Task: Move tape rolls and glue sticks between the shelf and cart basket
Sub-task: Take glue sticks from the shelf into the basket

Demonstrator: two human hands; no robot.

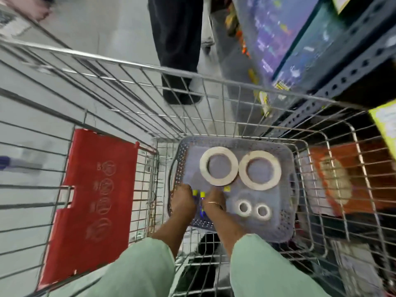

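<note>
A grey perforated basket (285, 228) sits inside the wire shopping cart (132, 65). Two large tape rolls (219, 166) (259, 169) lie flat at its far side, and two small rolls (244, 208) (263, 211) lie nearer me. Both hands reach down into the basket's left part. My left hand (183, 202) and my right hand (215, 200) are each closed around purple glue sticks with yellow caps (202, 195). Another yellow cap (227, 188) shows just beyond my right hand. The image is motion-blurred.
The cart's red child-seat flap (94, 202) hangs on the left. Orange packaged goods (342, 179) lie in the cart to the right of the basket. Store shelving (342, 67) with packaged items stands at the right. A person in dark trousers (177, 50) stands just beyond the cart's front.
</note>
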